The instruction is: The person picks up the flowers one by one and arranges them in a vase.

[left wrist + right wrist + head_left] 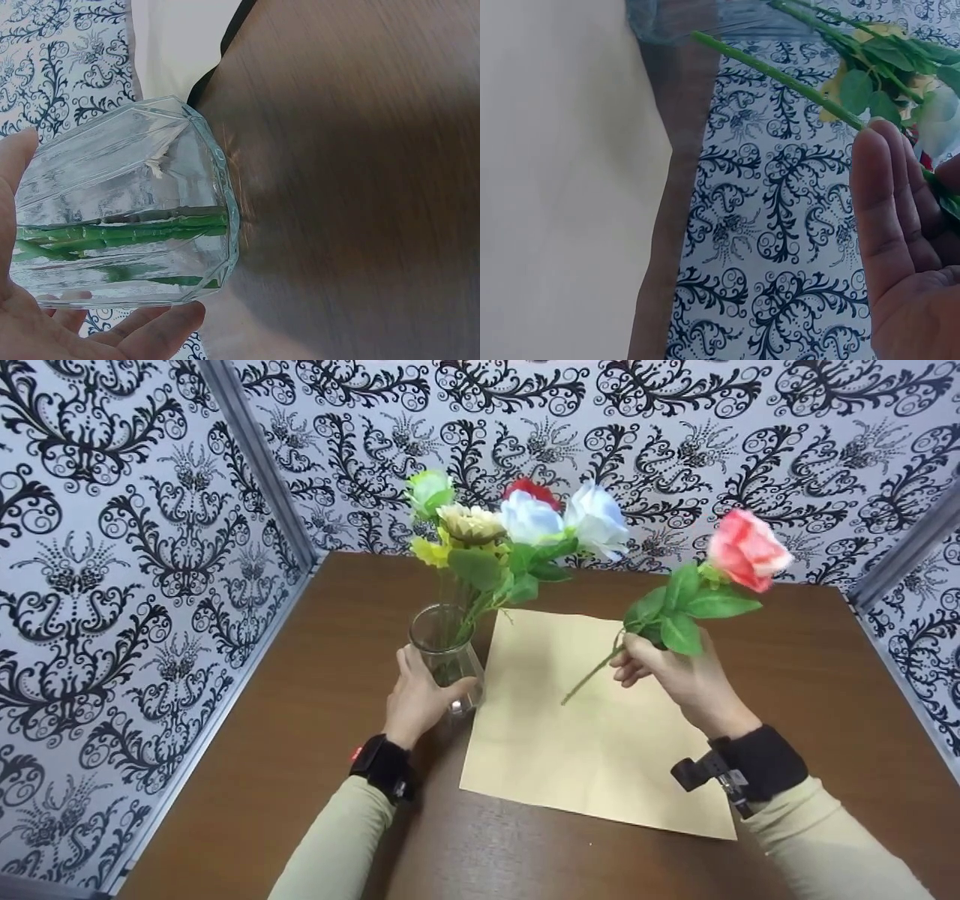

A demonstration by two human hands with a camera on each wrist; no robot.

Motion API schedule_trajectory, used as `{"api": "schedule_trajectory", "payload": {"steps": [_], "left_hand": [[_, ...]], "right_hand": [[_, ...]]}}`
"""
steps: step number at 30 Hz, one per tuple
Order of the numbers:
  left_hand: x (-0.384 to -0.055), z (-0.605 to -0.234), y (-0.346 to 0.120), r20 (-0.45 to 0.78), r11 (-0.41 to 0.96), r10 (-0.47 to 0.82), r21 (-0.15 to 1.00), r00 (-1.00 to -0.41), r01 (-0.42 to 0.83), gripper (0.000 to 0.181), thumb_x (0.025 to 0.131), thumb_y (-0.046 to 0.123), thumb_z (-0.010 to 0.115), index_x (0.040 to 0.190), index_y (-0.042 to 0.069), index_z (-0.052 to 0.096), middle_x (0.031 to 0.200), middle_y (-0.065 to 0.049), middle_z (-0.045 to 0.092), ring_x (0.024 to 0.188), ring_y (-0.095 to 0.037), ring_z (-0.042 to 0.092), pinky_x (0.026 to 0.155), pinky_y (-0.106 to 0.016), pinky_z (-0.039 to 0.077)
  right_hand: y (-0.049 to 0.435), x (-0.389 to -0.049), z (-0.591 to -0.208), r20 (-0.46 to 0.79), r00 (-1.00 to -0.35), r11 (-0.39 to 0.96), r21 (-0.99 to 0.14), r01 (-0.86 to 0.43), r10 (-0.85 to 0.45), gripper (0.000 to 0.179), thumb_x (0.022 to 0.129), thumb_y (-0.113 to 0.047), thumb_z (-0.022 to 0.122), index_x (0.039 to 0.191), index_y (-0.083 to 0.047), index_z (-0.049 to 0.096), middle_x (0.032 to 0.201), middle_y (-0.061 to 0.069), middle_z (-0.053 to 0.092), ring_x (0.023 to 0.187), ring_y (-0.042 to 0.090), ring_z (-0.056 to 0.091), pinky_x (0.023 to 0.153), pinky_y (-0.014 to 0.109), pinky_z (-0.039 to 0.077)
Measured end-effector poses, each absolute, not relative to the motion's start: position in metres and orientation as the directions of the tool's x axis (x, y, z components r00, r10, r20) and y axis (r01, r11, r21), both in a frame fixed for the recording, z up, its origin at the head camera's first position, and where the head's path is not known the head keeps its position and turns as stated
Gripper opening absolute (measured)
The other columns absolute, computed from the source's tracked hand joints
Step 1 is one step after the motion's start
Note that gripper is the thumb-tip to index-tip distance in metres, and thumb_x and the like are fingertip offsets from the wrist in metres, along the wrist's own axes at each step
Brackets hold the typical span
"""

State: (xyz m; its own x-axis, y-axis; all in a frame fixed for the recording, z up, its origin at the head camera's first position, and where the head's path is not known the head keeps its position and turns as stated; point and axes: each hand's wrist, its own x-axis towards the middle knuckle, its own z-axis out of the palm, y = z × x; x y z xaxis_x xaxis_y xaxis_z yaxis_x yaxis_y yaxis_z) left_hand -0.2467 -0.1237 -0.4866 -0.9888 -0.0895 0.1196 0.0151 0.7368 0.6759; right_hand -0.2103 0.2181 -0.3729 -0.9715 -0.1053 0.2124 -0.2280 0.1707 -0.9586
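Note:
My left hand grips the side of a clear faceted glass vase, thumb across its front. The vase stands on the brown table, and green stems show through its glass in the left wrist view. Out of its mouth rise artificial flowers: two pale blue roses, a red bloom, a light green one, a cream one and a yellow one. Right of the vase, my right hand pinches the stem of a pink rose, its bare stem end pointing down and left toward the vase.
A sheet of tan paper lies on the table, beneath the right hand and beside the vase. Panels with black scroll patterns stand behind the table and at both sides, joined by grey metal posts.

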Motion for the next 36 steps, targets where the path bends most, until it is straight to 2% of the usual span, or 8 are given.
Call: {"api": "schedule_trajectory", "payload": {"steps": [6, 15, 19, 30, 36], "left_hand": [[-0.247, -0.487, -0.124, 0.119, 0.735, -0.094, 0.678, -0.988, 0.012, 0.109, 0.076, 0.065, 0.079, 0.15, 0.006, 0.023, 0.138, -0.012, 0.035, 0.106, -0.042, 0.065, 0.078, -0.058, 0.054], [-0.246, -0.487, -0.124, 0.116, 0.727, -0.086, 0.687, -0.99, 0.017, 0.111, 0.077, 0.066, 0.078, 0.151, 0.007, 0.023, 0.138, -0.011, 0.034, 0.107, -0.041, 0.064, 0.079, -0.058, 0.053], [-0.246, -0.486, -0.124, 0.11, 0.722, -0.081, 0.691, -0.991, 0.018, 0.112, 0.076, 0.068, 0.078, 0.153, 0.008, 0.022, 0.141, -0.01, 0.032, 0.107, -0.04, 0.064, 0.079, -0.057, 0.053], [-0.246, -0.486, -0.123, 0.107, 0.723, -0.089, 0.691, -0.99, 0.01, 0.112, 0.075, 0.067, 0.079, 0.152, 0.009, 0.023, 0.139, -0.011, 0.034, 0.112, -0.042, 0.063, 0.082, -0.06, 0.052], [-0.247, -0.486, -0.124, 0.104, 0.724, -0.091, 0.69, -0.99, 0.006, 0.113, 0.075, 0.069, 0.079, 0.152, 0.009, 0.022, 0.139, -0.01, 0.034, 0.113, -0.041, 0.063, 0.082, -0.059, 0.053]], "right_hand": [[0.209, -0.204, -0.366, 0.283, -0.949, 0.005, -0.958, -0.286, -0.142, 0.017, 0.098, -0.002, 0.064, 0.102, 0.014, 0.061, 0.084, 0.026, 0.07, 0.065, 0.032, 0.071, 0.063, 0.044, 0.06], [0.194, -0.2, -0.357, 0.367, -0.914, -0.058, -0.93, -0.363, -0.174, 0.018, 0.098, -0.003, 0.065, 0.107, 0.013, 0.064, 0.085, 0.029, 0.07, 0.066, 0.035, 0.071, 0.064, 0.042, 0.059], [0.184, -0.201, -0.351, 0.387, -0.9, -0.045, -0.921, -0.387, -0.2, 0.02, 0.1, -0.008, 0.064, 0.106, 0.011, 0.066, 0.086, 0.027, 0.07, 0.068, 0.033, 0.071, 0.066, 0.041, 0.059], [0.153, -0.206, -0.334, 0.369, -0.905, 0.095, -0.914, -0.395, -0.21, 0.026, 0.101, -0.023, 0.065, 0.091, -0.001, 0.073, 0.081, 0.017, 0.073, 0.069, 0.032, 0.071, 0.07, 0.041, 0.059], [0.136, -0.213, -0.334, 0.364, -0.913, 0.099, -0.917, -0.386, -0.184, 0.027, 0.102, -0.023, 0.064, 0.087, -0.002, 0.074, 0.08, 0.014, 0.074, 0.069, 0.028, 0.072, 0.071, 0.04, 0.059]]}}
